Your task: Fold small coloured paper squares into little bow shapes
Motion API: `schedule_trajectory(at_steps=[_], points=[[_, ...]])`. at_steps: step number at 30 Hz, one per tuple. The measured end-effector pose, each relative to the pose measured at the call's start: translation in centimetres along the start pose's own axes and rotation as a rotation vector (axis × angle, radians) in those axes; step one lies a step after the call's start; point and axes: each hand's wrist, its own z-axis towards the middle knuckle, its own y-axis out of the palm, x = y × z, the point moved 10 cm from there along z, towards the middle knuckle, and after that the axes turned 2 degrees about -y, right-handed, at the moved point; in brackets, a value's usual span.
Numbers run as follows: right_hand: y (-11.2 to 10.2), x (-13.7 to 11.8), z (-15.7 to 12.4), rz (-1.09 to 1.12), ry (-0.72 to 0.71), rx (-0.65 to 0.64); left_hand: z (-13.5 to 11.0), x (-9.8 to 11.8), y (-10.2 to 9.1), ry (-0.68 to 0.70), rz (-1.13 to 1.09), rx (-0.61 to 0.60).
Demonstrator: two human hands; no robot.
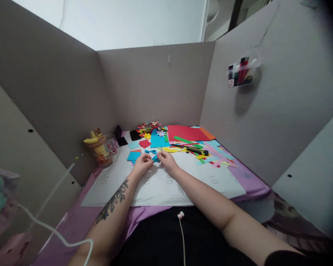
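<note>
A small piece of folded blue paper (155, 159) is held between my two hands, just above the white sheet on the table. My right hand (167, 161) pinches its right side between thumb and fingertips. At its left side are the curled fingers of my left hand (143, 163), closed on the edge. Fingers partly hide the paper's folds. Right behind it lie small blue folded pieces (150, 151). Blue paper squares (133, 156) lie beside my left hand, and a yellow strip (170, 150) lies beyond my right hand.
A black-and-yellow cutter knife (194, 149) rests among coloured paper strips (216, 150) on the right. Red sheets (187, 133) and a pile of folded paper stars (148, 128) lie at the back. A decorated cup (99, 150) stands left. Grey panels (155, 85) enclose the table.
</note>
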Motion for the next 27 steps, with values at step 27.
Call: schedule_trajectory(at_steps=[27], points=[[-1.6,2.4,0.4,0.271,0.171,0.135,0.0,0.1,-0.4,-0.008,0.071,0.052]])
